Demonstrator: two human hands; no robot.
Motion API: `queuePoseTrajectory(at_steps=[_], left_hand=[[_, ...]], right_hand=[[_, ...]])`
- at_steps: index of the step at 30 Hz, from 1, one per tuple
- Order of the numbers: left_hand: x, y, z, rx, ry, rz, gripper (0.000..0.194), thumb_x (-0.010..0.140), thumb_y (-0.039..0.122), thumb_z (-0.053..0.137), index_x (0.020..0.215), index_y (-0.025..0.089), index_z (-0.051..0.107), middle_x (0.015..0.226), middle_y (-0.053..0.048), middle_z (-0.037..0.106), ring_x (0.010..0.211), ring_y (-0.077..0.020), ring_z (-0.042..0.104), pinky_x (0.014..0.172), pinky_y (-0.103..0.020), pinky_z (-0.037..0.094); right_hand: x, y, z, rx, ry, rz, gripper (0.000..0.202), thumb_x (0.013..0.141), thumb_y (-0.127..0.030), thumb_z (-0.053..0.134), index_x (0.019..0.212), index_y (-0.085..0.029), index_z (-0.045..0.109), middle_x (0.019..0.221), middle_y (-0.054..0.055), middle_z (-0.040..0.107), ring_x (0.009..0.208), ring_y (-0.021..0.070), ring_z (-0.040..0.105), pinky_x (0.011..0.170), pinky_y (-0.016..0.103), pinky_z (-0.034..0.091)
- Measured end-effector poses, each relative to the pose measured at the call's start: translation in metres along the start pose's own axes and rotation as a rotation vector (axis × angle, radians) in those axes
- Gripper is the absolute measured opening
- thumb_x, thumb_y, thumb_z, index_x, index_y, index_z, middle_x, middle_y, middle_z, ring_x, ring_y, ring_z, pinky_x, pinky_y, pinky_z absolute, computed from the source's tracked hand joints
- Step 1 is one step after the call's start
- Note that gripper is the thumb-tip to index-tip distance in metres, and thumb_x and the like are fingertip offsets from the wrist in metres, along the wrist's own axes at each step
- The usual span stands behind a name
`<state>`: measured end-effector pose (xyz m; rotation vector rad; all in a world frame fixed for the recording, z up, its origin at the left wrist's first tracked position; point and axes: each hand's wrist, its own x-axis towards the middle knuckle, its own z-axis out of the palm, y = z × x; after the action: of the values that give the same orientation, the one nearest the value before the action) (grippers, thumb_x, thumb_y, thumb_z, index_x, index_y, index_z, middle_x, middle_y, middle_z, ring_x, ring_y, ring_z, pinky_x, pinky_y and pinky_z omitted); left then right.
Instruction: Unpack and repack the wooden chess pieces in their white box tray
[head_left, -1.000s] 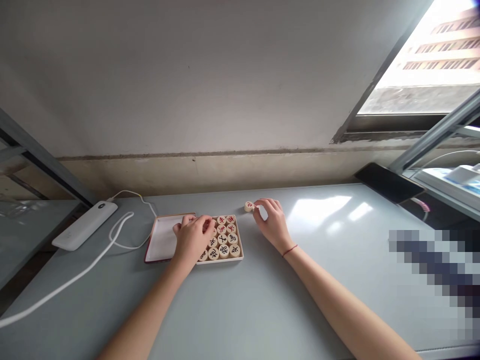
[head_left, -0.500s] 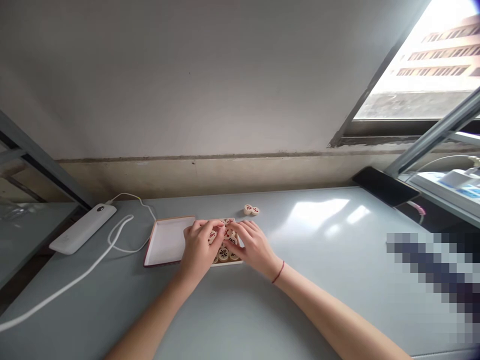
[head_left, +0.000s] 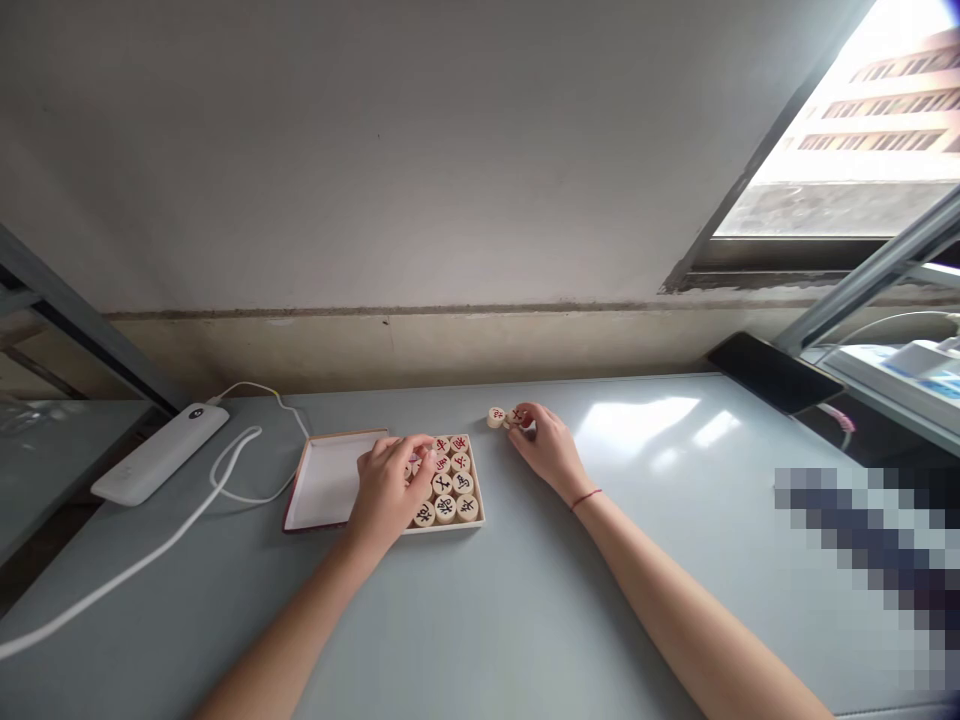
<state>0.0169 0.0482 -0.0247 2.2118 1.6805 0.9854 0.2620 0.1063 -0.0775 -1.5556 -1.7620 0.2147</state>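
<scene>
Over the left part of a shallow box (head_left: 481, 500) is my left hand (head_left: 391, 482), its thumb and index finger bent close together. Whatever lies between them is mostly hidden. The box holds rows of round Chinese chess pieces (head_left: 445, 509) with black or red characters; my hand covers some of them. Behind the box to the right, my right hand (head_left: 549, 447) pinches a red-marked Chinese chess piece (head_left: 515, 415) between thumb and fingers. Another red-marked piece (head_left: 496, 416) sits just left of it on the table.
The box's lid (head_left: 330, 485) lies inside-up at its left. Farther left are a white power bank (head_left: 161, 455) and a looping white cable (head_left: 191, 530). A black object (head_left: 776, 372) leans near the metal frame at the right. A wall borders the table's back.
My right hand has moved from the box, back and to the right, onto one of the two loose pieces. My left hand has shifted slightly left, uncovering more pieces in the box.
</scene>
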Motion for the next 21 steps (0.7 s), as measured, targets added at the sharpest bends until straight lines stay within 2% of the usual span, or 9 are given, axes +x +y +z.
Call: queuePoseTrajectory(at_steps=[4,10,18,21], left_hand=[[0.0003,-0.0008,-0.0008,0.001,-0.005,-0.005,0.019,0.089,0.03,0.047,0.095,0.025,0.064,0.092,-0.001,0.071,0.091,-0.0213,0.06,0.09,-0.039,0.039],[0.0008,-0.0015,-0.0023,0.029,-0.003,0.002,0.018,0.088,0.03,0.047,0.092,0.025,0.065,0.087,-0.001,0.071,0.09,-0.0213,0.061,0.088,-0.037,0.041],[0.0023,-0.005,-0.0012,0.035,0.004,0.032,0.019,0.088,0.029,0.047,0.088,0.024,0.065,0.088,-0.001,0.071,0.087,-0.0202,0.06,0.083,-0.034,0.042],[0.0021,-0.0061,-0.0008,0.083,0.009,0.031,0.02,0.089,0.029,0.046,0.089,0.024,0.066,0.088,-0.002,0.071,0.089,-0.0208,0.059,0.083,-0.034,0.041]], right_hand=[[-0.0016,-0.0009,0.0025,-0.02,-0.047,0.001,0.026,0.08,-0.027,0.051,0.102,-0.018,0.061,0.089,0.008,0.064,0.072,0.0196,0.06,0.071,0.033,0.047],[-0.0025,-0.0006,0.0024,0.032,-0.03,0.021,0.03,0.084,-0.032,0.05,0.107,-0.018,0.063,0.107,0.011,0.06,0.062,0.015,0.059,0.068,0.032,0.051],[-0.0018,-0.0022,0.001,0.037,-0.05,0.033,0.036,0.084,-0.032,0.05,0.116,-0.018,0.058,0.103,0.01,0.062,0.062,0.0157,0.058,0.067,0.033,0.051],[-0.0026,-0.0095,-0.0026,0.019,0.023,0.021,0.039,0.083,-0.034,0.051,0.118,-0.017,0.055,0.1,0.011,0.061,0.072,0.0199,0.06,0.067,0.034,0.05]])
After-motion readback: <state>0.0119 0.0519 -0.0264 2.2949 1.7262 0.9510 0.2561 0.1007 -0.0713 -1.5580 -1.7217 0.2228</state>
